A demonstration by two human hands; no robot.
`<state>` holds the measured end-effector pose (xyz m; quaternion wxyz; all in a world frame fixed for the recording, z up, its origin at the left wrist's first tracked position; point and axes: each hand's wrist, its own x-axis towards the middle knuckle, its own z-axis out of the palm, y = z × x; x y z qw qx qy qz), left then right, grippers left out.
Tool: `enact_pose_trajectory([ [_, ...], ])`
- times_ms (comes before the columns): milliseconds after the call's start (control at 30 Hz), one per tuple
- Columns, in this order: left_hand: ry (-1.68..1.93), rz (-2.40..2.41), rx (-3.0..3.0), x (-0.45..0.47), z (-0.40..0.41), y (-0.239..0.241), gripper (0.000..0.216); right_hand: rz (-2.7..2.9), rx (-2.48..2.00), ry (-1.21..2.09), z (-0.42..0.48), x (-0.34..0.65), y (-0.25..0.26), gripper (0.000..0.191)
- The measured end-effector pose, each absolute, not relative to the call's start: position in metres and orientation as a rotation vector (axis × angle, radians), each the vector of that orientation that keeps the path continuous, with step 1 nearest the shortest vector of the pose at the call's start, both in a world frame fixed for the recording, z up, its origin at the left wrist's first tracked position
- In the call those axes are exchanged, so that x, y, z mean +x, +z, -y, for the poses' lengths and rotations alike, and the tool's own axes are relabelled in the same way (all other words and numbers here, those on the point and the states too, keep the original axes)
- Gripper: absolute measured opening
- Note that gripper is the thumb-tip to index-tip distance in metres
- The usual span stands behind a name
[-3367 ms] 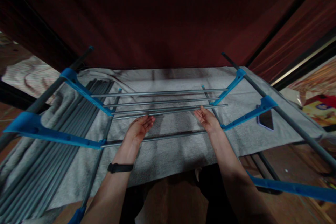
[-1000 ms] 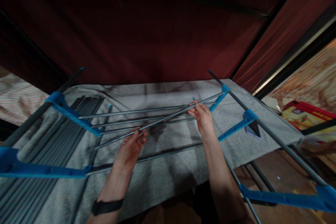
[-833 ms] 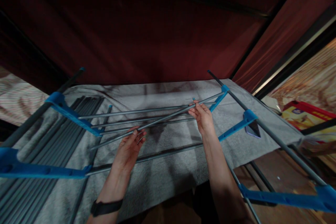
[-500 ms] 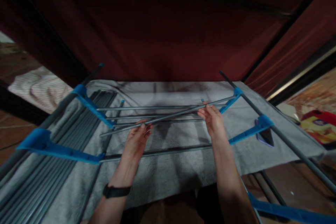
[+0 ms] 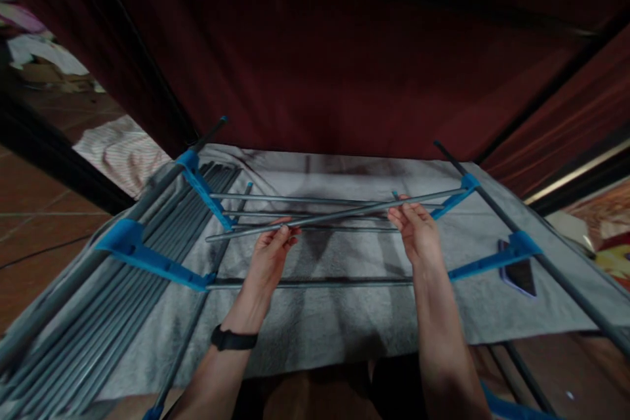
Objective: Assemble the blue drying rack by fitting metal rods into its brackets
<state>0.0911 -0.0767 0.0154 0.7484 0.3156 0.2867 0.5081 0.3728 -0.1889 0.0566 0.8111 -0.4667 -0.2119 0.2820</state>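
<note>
A thin grey metal rod (image 5: 339, 214) lies slantwise across both my hands, its left end free and lower. My left hand (image 5: 274, 243) pinches it left of the middle, thumb on top. Farther right, my right hand (image 5: 414, 223) holds it between thumb and fingers. The rod's right end reaches the far right blue bracket (image 5: 455, 200); whether it sits in a hole I cannot tell. Behind and below it, other grey rods span between the blue brackets, among them a near crossbar (image 5: 344, 283) running from the near left bracket (image 5: 152, 262) to the near right bracket (image 5: 492, 262).
Many loose grey rods (image 5: 132, 289) lie side by side on the grey cloth (image 5: 315, 328) at the left. A phone (image 5: 519, 269) rests under the near right bracket. Dark red panels (image 5: 319, 65) rise behind. A striped cloth (image 5: 123, 147) lies at the far left.
The view has shifted left, so everything appears farther right. Both hands keep hold of the rod, whose left end now appears slightly higher.
</note>
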Motion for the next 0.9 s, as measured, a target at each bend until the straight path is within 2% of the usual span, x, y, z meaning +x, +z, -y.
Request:
enact_pose_trajectory([
  [467,1.112,-0.633,0.741,0.095,0.072,0.014,0.041,0.431,-1.000,0.608,0.187,0.377,0.059,0.037],
  [700,1.134,-0.638,0.757,0.096,0.074,0.027,0.034,0.416,-1.023,0.615,0.190,0.378,0.061,0.038],
  [800,1.147,-0.650,0.735,0.097,0.074,0.034,0.035,0.397,-1.120,0.493,0.193,0.385,0.058,0.038],
  [900,1.172,-0.650,0.716,0.099,0.076,0.041,0.033,0.351,-1.271,0.186,0.199,0.400,0.051,0.033],
])
